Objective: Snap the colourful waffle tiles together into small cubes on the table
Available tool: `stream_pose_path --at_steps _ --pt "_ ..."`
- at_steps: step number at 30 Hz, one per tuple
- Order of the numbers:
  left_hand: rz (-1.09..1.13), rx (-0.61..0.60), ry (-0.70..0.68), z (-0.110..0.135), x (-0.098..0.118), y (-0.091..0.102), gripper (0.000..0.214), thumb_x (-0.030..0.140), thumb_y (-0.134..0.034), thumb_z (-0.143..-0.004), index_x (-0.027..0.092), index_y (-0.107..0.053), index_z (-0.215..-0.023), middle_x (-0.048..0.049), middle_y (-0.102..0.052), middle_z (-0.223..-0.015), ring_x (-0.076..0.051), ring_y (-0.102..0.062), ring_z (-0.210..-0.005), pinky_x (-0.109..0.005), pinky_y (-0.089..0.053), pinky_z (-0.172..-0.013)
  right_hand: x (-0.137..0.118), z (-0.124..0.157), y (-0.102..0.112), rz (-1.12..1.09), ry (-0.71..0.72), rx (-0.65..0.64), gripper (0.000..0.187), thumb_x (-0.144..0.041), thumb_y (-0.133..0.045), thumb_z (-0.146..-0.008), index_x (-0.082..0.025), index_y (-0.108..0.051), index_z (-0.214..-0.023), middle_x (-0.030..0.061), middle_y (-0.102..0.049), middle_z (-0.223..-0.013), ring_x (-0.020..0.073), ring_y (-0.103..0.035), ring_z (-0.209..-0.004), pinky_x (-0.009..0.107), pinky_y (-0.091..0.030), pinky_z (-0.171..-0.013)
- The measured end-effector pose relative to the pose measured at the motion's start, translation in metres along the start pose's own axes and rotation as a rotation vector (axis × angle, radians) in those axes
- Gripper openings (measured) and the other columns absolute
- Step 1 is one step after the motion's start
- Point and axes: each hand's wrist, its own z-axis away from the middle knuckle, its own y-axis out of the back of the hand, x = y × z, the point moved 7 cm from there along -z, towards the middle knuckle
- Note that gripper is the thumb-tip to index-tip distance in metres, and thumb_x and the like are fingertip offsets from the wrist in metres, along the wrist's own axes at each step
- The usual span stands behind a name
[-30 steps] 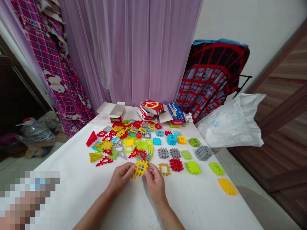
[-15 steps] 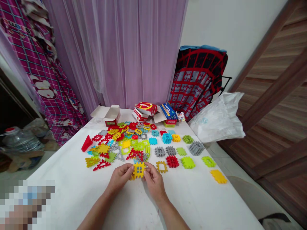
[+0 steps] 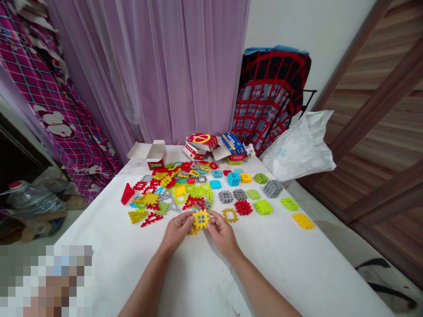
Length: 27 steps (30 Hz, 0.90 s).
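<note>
My left hand (image 3: 178, 229) pinches the left edge of a yellow square toy tile (image 3: 201, 219) with a window grid and notched edges. Gripping its right edge are the closed fingers of my right hand (image 3: 224, 232). The tile is held up facing me, just above the near part of the table. Another yellow piece (image 3: 193, 230) shows below its lower left corner, partly hidden; whether it is joined to the tile I cannot tell. To the right of my hands lie a yellow frame tile (image 3: 230, 215) and a stack of red tiles (image 3: 243, 208).
A mixed pile of coloured tiles (image 3: 180, 190) spreads across the table (image 3: 205, 281). Green tiles (image 3: 263, 207), a grey stack (image 3: 273, 188) and a yellow tile (image 3: 303, 221) lie at right. Open boxes (image 3: 203, 143) stand at the back, with a white bag (image 3: 297, 147) at the right edge.
The view has tilted slightly down and turned slightly left, so the scene sits differently in frame. Both hands keep hold of the yellow tile, with little visible change in their grip.
</note>
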Motion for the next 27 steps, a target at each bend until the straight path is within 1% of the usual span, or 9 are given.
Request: stream_pose_path --at_steps 3,9,13,15,22,27 --pt "0.015 -0.031 -0.002 0.001 0.000 -0.001 0.049 0.056 -0.065 -0.066 0.016 -0.072 -0.093 -0.0013 -0.068 -0.067 -0.011 -0.053 -0.053 -0.023 -0.043 -0.053 -0.003 0.001 0.002 0.018 0.018 0.019 0.038 -0.030 -0.060 -0.079 -0.018 -0.060 -0.115 0.0001 -0.063 -0.078 0.0114 -0.057 -0.065 0.023 -0.048 -0.061" --pt "0.071 -0.118 0.017 -0.002 -0.007 -0.006 0.055 0.054 -0.070 -0.064 0.015 -0.069 -0.102 -0.0018 -0.069 -0.070 -0.011 -0.055 -0.056 -0.023 -0.042 -0.055 -0.007 0.004 0.004 0.005 0.012 0.036 0.037 -0.030 -0.060 -0.080 -0.018 -0.060 -0.114 -0.0005 -0.064 -0.076 0.0106 -0.056 -0.061 0.022 -0.047 -0.058" --pt "0.063 -0.088 0.041 -0.004 -0.011 -0.004 0.058 0.052 -0.071 -0.064 0.015 -0.067 -0.108 0.0025 -0.063 -0.061 -0.009 -0.050 -0.050 -0.022 -0.040 -0.052 -0.007 0.005 0.002 0.004 -0.011 0.006 0.039 -0.030 -0.059 -0.081 -0.018 -0.057 -0.118 -0.0014 -0.061 -0.076 0.0103 -0.055 -0.062 0.022 -0.047 -0.059" --pt "0.062 -0.083 0.053 -0.004 -0.010 -0.003 0.058 0.052 -0.071 -0.064 0.015 -0.066 -0.108 0.0032 -0.062 -0.060 -0.009 -0.050 -0.050 -0.022 -0.040 -0.052 -0.007 0.005 0.002 0.016 -0.019 -0.013 0.040 -0.030 -0.058 -0.081 -0.018 -0.056 -0.119 -0.0016 -0.061 -0.076 0.0101 -0.055 -0.063 0.022 -0.047 -0.060" --pt "0.073 -0.077 0.085 0.000 -0.008 -0.003 0.056 0.052 -0.071 -0.065 0.014 -0.066 -0.107 0.0018 -0.064 -0.064 -0.009 -0.051 -0.053 -0.022 -0.039 -0.053 -0.006 0.007 0.001 0.015 -0.066 -0.039 0.039 -0.032 -0.057 -0.083 -0.018 -0.057 -0.120 -0.0023 -0.060 -0.076 0.0093 -0.054 -0.062 0.020 -0.046 -0.059" --pt "0.052 -0.081 0.084 0.001 -0.007 -0.004 0.057 0.054 -0.069 -0.067 0.015 -0.066 -0.108 -0.0003 -0.067 -0.068 -0.010 -0.053 -0.055 -0.022 -0.040 -0.053 -0.006 0.007 0.003 0.040 -0.065 -0.004 0.041 -0.031 -0.059 -0.082 -0.018 -0.057 -0.120 0.0024 -0.066 -0.088 0.0108 -0.058 -0.068 0.021 -0.049 -0.062"
